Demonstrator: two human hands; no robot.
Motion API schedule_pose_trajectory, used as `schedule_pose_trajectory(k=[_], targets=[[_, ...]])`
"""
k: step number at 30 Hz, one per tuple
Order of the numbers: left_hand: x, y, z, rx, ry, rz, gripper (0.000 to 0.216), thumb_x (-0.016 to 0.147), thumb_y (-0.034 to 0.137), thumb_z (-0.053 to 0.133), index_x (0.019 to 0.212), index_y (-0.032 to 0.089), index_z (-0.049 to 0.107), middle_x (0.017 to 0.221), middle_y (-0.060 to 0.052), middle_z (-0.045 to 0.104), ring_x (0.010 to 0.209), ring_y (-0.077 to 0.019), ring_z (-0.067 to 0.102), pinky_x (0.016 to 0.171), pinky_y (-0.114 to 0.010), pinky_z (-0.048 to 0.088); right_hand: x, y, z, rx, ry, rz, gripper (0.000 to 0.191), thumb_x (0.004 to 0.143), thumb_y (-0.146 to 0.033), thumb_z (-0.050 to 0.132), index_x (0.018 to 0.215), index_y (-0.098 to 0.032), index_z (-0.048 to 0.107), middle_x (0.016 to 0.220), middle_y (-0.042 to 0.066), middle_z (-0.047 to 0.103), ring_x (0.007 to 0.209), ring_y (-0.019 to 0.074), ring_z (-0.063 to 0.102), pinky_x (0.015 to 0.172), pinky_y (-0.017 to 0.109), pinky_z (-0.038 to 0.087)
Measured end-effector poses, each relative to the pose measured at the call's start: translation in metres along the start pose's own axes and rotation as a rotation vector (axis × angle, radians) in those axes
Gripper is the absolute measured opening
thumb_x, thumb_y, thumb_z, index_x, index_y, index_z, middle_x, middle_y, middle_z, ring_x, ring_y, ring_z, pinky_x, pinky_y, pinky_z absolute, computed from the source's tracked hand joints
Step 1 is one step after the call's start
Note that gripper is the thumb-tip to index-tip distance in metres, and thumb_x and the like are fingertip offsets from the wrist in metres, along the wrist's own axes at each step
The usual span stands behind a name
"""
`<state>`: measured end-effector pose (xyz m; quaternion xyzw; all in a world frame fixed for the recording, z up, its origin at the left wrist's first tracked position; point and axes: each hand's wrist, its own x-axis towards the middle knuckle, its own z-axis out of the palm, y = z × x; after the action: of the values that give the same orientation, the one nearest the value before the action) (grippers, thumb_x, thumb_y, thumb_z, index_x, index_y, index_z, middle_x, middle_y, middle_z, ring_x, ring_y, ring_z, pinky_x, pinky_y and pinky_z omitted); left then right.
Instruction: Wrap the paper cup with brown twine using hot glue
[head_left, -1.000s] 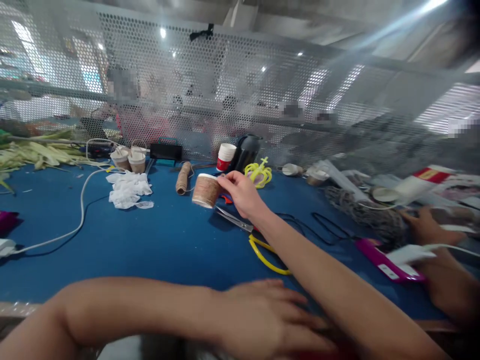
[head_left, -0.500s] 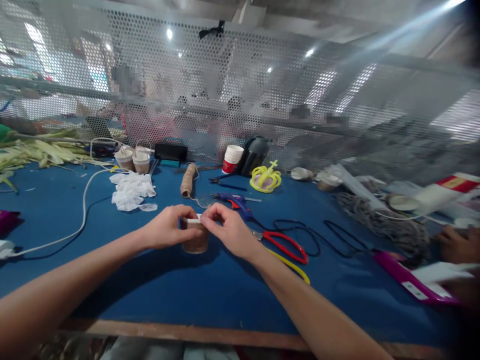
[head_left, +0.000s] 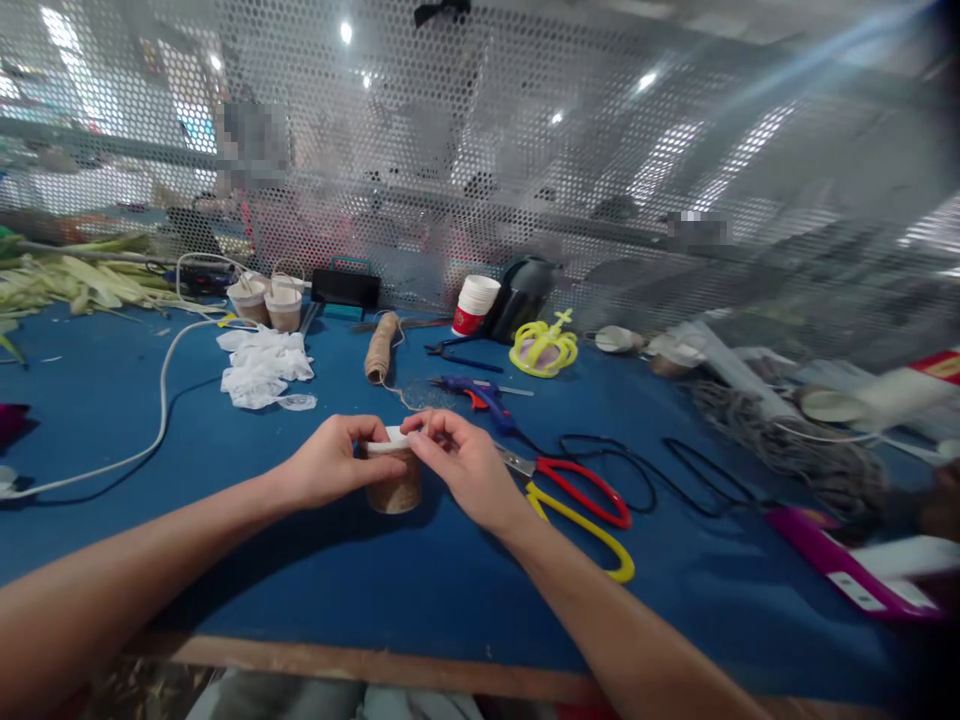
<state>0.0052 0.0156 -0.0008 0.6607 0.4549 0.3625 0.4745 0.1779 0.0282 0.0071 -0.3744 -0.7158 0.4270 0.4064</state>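
Upright twine-wrapped cup (head_left: pixel 393 480), left hand (head_left: pixel 330 468), right hand (head_left: pixel 459 465) gripping rim

Four cups (head_left: pixel 394 480), one scissors (head_left: pixel 577 495), one spool (head_left: pixel 380 347)

Two bare forearms enter from the bottom edge, one from lower left, one from lower right. No sleeves visible on either arm up to the frame edge. No watch, bracelet or band on either wrist. No gloves. Left hand (head_left: pixel 330 470): no rings seen, fingers bare, nails short as far as can be told. Right hand (head_left: pixel 465 470): no rings seen on the visible fingers, knuckles and back of hand plain, no marks or tattoos. Forearms smooth, no bandage or tape. At the very bottom edge a strip of light grey cloth shows, likely clothing, too cropped to tell more.
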Motion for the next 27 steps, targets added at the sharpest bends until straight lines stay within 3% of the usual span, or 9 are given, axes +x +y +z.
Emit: schedule_pose_trajectory(k=[20, 27], targets=[[0.0, 0.017, -0.004, 0.094, -0.072, -0.016, 0.013, 0.067, 0.026, 0.049, 0.062, 0.014, 0.048, 0.057, 0.004, 0.044, 0.056, -0.0088, 0.039, 0.055, -0.021, 0.035, 0.0, -0.001, 0.003, -0.079, -0.015, -0.075, 0.02, 0.079, -0.029, 0.055, 0.064, -0.02, 0.044, 0.078, 0.003, 0.055, 0.085, 0.0156, 0.054, 0.078, 0.031, 0.044], [-0.005, 0.019, -0.006, 0.065, -0.129, -0.004, 0.013, 0.07, 0.026, 0.05, 0.064, 0.014, 0.05, 0.06, 0.003, 0.047, 0.059, -0.0098, 0.043, 0.06, -0.023, 0.038, 0.013, -0.006, -0.003, 0.07, 0.0, 0.126, 0.015, 0.072, -0.032, 0.059, 0.071, -0.018, 0.054, 0.079, 0.001, 0.06, 0.076, 0.014, 0.055, 0.076, 0.031, 0.043]])
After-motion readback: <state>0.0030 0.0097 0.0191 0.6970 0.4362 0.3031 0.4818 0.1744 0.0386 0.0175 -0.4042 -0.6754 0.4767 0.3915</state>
